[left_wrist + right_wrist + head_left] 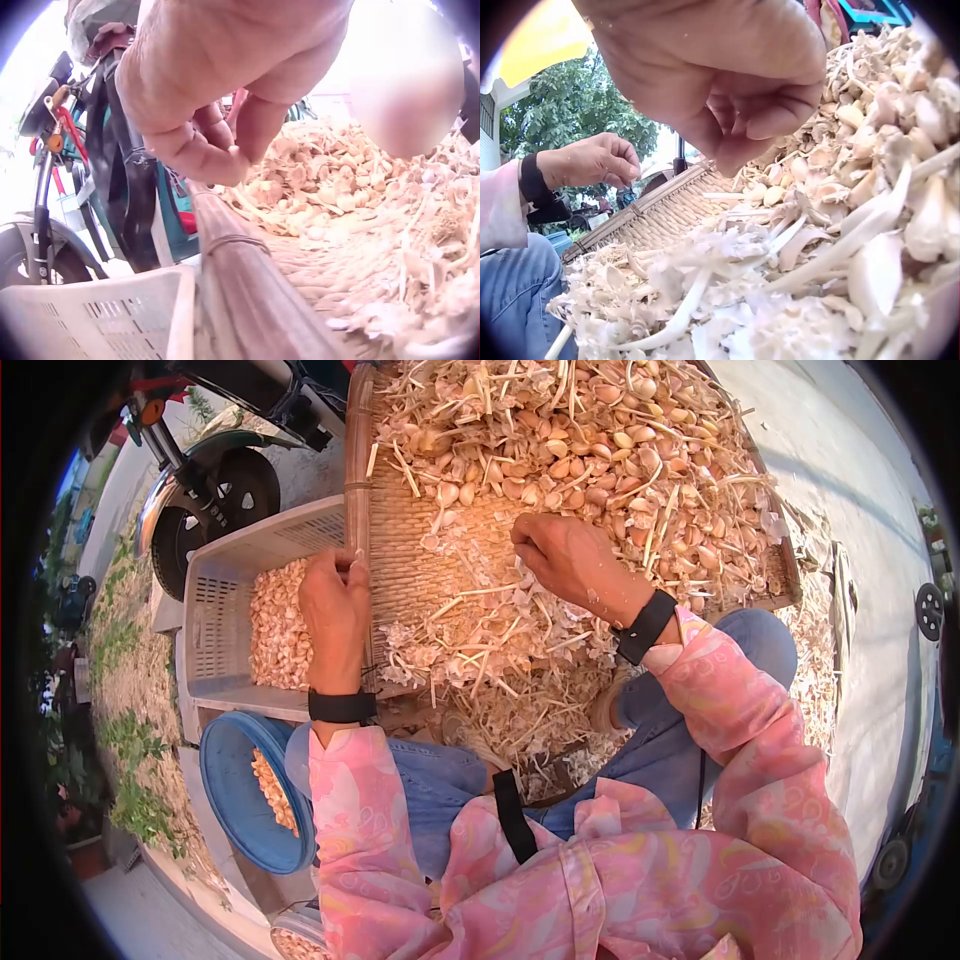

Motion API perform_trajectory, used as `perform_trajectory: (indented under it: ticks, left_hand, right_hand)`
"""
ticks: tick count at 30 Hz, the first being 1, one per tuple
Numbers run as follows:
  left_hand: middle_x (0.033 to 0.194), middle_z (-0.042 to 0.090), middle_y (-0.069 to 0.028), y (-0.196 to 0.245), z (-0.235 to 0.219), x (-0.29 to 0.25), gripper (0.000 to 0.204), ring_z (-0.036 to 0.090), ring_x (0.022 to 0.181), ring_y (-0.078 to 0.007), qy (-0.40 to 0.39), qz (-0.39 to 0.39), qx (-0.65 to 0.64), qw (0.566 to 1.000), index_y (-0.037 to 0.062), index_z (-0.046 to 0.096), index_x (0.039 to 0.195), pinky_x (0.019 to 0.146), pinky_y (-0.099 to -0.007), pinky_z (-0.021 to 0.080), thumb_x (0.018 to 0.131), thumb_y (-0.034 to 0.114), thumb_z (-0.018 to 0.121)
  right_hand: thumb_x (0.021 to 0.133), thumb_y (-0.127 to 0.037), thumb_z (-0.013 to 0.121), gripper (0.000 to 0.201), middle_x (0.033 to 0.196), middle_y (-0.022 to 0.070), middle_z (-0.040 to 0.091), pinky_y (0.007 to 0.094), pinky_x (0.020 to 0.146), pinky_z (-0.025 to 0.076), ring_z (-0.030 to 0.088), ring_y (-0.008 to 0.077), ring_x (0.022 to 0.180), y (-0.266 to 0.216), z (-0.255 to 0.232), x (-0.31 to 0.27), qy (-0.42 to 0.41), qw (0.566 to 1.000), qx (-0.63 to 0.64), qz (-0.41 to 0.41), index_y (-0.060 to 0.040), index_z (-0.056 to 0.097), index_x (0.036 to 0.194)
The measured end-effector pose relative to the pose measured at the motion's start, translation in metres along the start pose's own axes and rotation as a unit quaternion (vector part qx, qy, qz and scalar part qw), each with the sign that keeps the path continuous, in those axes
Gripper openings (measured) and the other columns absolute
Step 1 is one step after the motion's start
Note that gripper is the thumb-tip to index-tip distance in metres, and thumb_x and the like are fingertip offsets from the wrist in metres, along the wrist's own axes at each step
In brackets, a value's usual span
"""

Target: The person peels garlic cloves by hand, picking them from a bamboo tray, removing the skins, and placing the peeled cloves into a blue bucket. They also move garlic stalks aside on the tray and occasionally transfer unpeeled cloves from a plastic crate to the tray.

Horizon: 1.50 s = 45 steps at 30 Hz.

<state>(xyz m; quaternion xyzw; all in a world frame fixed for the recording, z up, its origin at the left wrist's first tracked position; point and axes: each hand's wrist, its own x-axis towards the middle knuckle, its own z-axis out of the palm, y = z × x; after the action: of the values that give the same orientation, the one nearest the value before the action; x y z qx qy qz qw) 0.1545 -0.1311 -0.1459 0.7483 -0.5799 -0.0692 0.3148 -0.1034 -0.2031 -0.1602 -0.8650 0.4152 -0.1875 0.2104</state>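
My left hand (pixel 335 605) is over the wooden rim of a woven tray (pixel 395 580), beside a pale plastic crate (pixel 215 555) of garlic cloves (pixel 280 625). Its thumb and forefinger meet around a small pale garlic piece (pixel 357 556), mostly covered by the fingertips. My right hand (pixel 580 560) hovers at the near edge of a heap of garlic cloves and stalks (pixel 610 450) on the tray. In the right wrist view, the fingers of the right hand (pixel 720 82) curl in against the thumb, and nothing shows clearly between them.
Papery skins and dry stalks (pixel 490 635) lie on the tray's near side, with more debris below it between the knees. A blue bucket (pixel 225 780) with cloves stands by the left knee. A wheeled vehicle (pixel 215 500) is parked behind the crate.
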Motion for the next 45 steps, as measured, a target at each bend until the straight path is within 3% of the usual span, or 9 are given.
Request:
perform_trajectory:
  ticks: [4,7,14,22,28,30,37,41,45]
  left_hand:
    - [0.083,0.062,-0.0185,-0.067,-0.04,-0.001,0.024,0.061,0.073,-0.0306,0.085,0.111,0.243,0.96,-0.0039,0.059,0.098,0.065,-0.0361,0.048,0.076,0.007,0.061]
    - [0.084,0.063,-0.0135,-0.013,-0.019,-0.014,0.025,0.062,0.071,-0.0224,-0.054,-0.035,-0.112,0.992,-0.0053,0.058,0.1,0.061,-0.0317,0.049,0.08,0.01,0.06]
    - [0.082,0.062,-0.0071,0.05,0.046,-0.027,0.02,0.059,0.068,-0.0102,-0.259,-0.222,-0.445,0.828,-0.0041,0.057,0.099,0.057,-0.0204,0.047,0.087,0.011,0.057]
    - [0.082,0.06,-0.006,0.045,0.038,-0.043,0.009,0.057,0.067,-0.0086,-0.19,-0.248,-0.61,0.728,0.0002,0.054,0.092,0.059,-0.0176,0.048,0.087,0.007,0.058]
    - [0.087,0.061,-0.0091,0.051,0.022,-0.063,0.009,0.059,0.069,-0.011,-0.075,-0.288,-0.722,0.625,-0.0002,0.054,0.094,0.063,-0.0189,0.051,0.085,0.002,0.057]
    - [0.088,0.061,-0.0097,0.042,0.012,-0.069,0.012,0.06,0.072,-0.0119,-0.082,-0.294,-0.733,0.608,-0.0005,0.054,0.097,0.064,-0.0186,0.051,0.085,0.001,0.058]
    - [0.1,0.062,-0.0142,-0.023,-0.021,-0.037,0.034,0.06,0.088,-0.0221,0.074,-0.106,-0.166,0.978,-0.0065,0.051,0.114,0.077,-0.0325,0.048,0.084,0.007,0.056]
    - [0.101,0.06,-0.0137,0.08,0.056,-0.004,0.031,0.059,0.089,-0.0216,-0.151,0.019,-0.198,0.968,0.0003,0.059,0.109,0.078,-0.0296,0.046,0.079,0.007,0.06]
    - [0.09,0.056,-0.0176,0.099,0.149,0.014,0.027,0.056,0.081,-0.0341,-0.14,0.243,-0.079,0.957,0.002,0.061,0.1,0.075,-0.039,0.045,0.073,0.004,0.061]
  right_hand:
    - [0.08,-0.018,0.057,0.016,0.079,0.0132,0.057,0.0441,0.061,0.045,0.058,0.0339,0.075,0.003,0.028,-0.004,0.02,0.997,-0.067,-0.038,-0.0066,0.054,0.09]
    - [0.077,-0.017,0.06,0.017,0.078,0.0119,0.057,0.042,0.06,0.045,0.059,0.0329,0.075,0.009,0.044,0.003,0.014,0.994,-0.097,-0.04,-0.0065,0.053,0.089]
    - [0.076,-0.012,0.059,0.012,0.077,0.0119,0.057,0.0409,0.065,0.044,0.057,0.0332,0.077,-0.021,0.022,0.003,-0.002,0.983,0.124,-0.132,-0.0057,0.051,0.082]
    - [0.075,-0.01,0.062,0.015,0.074,0.0136,0.056,0.0401,0.063,0.044,0.056,0.0336,0.072,-0.034,0.012,-0.001,-0.005,0.967,0.171,-0.19,-0.0032,0.05,0.081]
    - [0.083,-0.022,0.06,0.021,0.07,0.0127,0.058,0.0387,0.062,0.044,0.058,0.0291,0.066,-0.024,0.02,-0.005,-0.048,0.935,0.341,0.077,-0.0016,0.053,0.083]
    - [0.086,-0.024,0.059,0.022,0.069,0.0112,0.055,0.0358,0.058,0.044,0.055,0.025,0.062,-0.039,0.017,-0.019,-0.177,0.926,0.323,-0.078,-0.0028,0.053,0.083]
    - [0.086,-0.031,0.053,0.027,0.075,0.015,0.06,0.0443,0.065,0.046,0.059,0.0355,0.075,-0.043,0.016,-0.052,-0.265,0.937,0.107,-0.202,-0.0039,0.057,0.082]
    - [0.082,-0.025,0.054,0.022,0.068,0.0167,0.061,0.0444,0.061,0.048,0.061,0.0357,0.069,-0.039,0.018,-0.049,-0.26,0.943,0.058,-0.202,-0.0039,0.059,0.076]
    - [0.075,-0.018,0.056,0.017,0.064,0.0157,0.061,0.0396,0.054,0.049,0.063,0.0313,0.062,-0.034,0.031,-0.057,-0.244,0.941,0.003,-0.236,-0.0025,0.059,0.068]
